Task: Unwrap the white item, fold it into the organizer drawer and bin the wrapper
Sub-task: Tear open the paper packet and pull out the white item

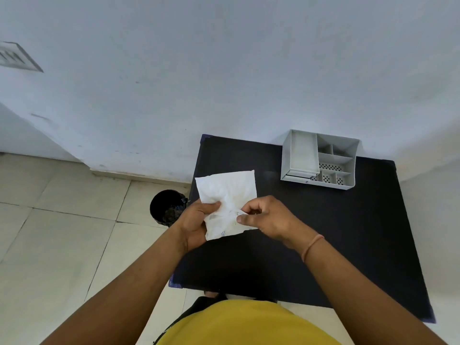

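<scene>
Head view looks down on a black worktop (323,232) set against a pale wall, with both bare arms reaching in from below. The white item (227,195), still in its crinkled clear wrapper (225,226), is held up between the two hands over the left part of the worktop. The left hand (196,224) grips its left edge, thumb on top and fingers underneath. The right hand (263,217) pinches the wrapper near the middle of its right side, fingertips closed tight on the plastic; a thin orange band (312,247) sits on that wrist. A grey organizer (319,159) stands at the far right of the worktop, close to the wall, its drawer (302,155) open at the left and small perforated compartments at the right; it is well apart from the hands. On the tiled floor just left of the worktop stands a round black bin (168,206), near the left hand. A yellow shirt (239,324) fills the bottom edge
</scene>
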{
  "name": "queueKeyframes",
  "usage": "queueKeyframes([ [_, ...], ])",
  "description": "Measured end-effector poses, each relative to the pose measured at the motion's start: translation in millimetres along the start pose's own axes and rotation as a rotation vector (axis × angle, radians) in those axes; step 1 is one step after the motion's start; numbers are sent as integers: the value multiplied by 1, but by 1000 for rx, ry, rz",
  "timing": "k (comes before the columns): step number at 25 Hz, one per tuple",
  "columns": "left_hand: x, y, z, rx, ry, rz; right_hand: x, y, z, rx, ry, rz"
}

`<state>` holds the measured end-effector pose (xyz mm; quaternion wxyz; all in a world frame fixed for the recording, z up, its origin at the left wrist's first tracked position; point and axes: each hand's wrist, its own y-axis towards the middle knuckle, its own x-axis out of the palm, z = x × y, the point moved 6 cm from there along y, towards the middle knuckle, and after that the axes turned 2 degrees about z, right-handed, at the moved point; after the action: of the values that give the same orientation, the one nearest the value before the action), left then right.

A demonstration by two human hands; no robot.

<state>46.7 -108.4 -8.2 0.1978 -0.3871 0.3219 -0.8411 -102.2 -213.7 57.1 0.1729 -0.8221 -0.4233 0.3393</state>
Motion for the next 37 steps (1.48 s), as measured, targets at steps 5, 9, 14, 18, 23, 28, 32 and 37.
queueKeyframes([
  [5, 2, 1, -2, -31, -80, -9, -11, -16, 3, -100, 51, -55],
  [9, 15, -1, -2, -65, -24, -11, -13, -17, -1, -127, -179, -14],
  [14, 22, -6, -2, -196, 4, 128, -31, -30, -5, -245, 91, 337],
  [18, 37, -26, 0, 17, 329, 218, -24, -26, 13, -61, 338, 390],
  [23, 81, -44, -5, 148, 540, 30, 1, -31, 30, 67, 629, 222],
  [28, 66, -37, -8, 151, 563, 242, 10, -43, 35, 115, 1005, 83],
  [32, 48, -35, -12, 177, 553, 314, 3, -49, 47, 222, 1366, 227],
  [37, 48, -39, -10, 312, 702, 328, -16, -71, 49, 200, 330, 405],
])
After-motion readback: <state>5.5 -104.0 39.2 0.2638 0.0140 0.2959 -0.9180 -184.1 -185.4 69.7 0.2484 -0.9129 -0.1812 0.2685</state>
